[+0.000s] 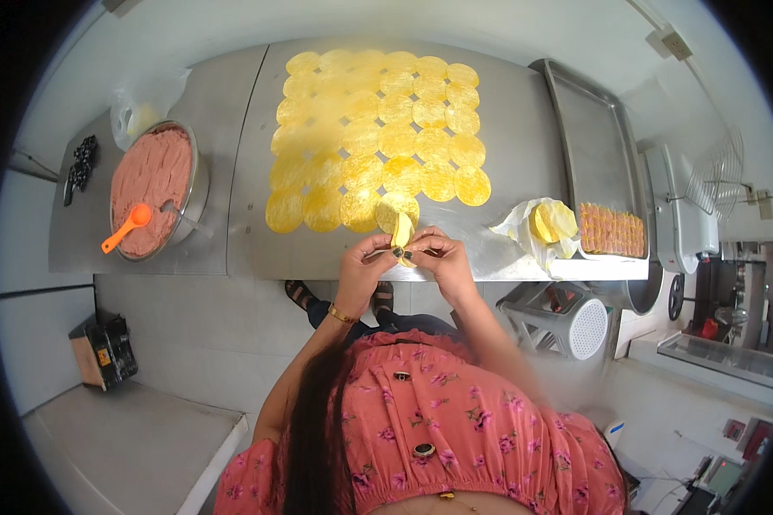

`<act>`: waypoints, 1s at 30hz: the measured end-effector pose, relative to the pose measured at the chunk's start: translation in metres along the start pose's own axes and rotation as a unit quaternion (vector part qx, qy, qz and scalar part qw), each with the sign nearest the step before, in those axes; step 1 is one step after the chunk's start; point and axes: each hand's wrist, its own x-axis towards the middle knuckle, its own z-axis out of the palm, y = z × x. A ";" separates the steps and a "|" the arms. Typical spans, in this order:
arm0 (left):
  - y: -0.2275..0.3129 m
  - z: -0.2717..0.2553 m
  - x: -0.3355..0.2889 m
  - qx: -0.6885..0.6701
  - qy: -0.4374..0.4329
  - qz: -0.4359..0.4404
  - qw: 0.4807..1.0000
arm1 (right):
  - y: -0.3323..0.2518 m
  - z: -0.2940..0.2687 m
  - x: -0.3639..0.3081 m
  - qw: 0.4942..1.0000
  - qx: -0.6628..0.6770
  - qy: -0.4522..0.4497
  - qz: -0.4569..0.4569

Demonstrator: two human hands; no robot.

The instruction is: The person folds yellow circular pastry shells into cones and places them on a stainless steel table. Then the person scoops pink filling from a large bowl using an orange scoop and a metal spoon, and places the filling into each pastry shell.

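At the near edge of the metal table, both hands meet over a small strip of thin yellow dumpling wrappers (402, 230), folded or bent upright. My left hand (368, 260) pinches it from one side and my right hand (439, 255) from the other, fingertips almost touching. How many layers they hold cannot be made out. Just beyond the fingers lies a grid of round yellow wrappers (363, 172), set edge to edge in rows. To the right, another stack of wrappers (553, 221) rests in crumpled white paper (515, 225).
At left stands a metal bowl (201, 184) of pink ground meat (150, 180), with an orange scoop (129, 227) and a metal utensil (189, 220) in it. A large metal tray (580, 120) lies at right, near rows of filled dumplings (611, 229). A grey stool (558, 318) stands below.
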 end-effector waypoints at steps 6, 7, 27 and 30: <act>0.008 -0.011 0.011 0.050 -0.069 -0.001 0.996 | 0.009 -0.005 -0.001 0.979 0.197 -0.005 0.059; 0.010 -0.012 0.012 0.049 -0.077 -0.006 0.996 | 0.010 -0.004 -0.001 0.976 0.203 0.010 0.076; 0.024 -0.053 -0.003 -0.020 0.038 -0.030 0.999 | 0.026 -0.060 0.036 0.769 -0.573 0.180 -0.218; 0.015 -0.048 -0.011 -0.007 0.041 -0.036 0.998 | 0.030 -0.050 0.030 0.772 -0.571 0.108 -0.257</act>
